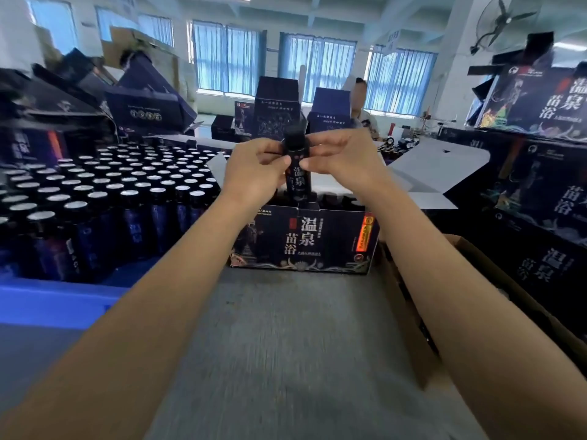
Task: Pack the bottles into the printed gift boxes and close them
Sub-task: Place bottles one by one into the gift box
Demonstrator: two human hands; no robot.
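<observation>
While rows of capped bottles [104,185] wait in the blue crate [57,300], one bottle [297,163] is held above the open gift box [305,239].
From the table's [286,344] left edge rightward: the crate looks nearly full, so most packing remains. The left hand [254,173] and right hand [338,160] both pinch the upright bottle near its neck over the box mid-table, its flaps unclosed. Printed boxes [540,198] stand stacked at the right edge.
</observation>
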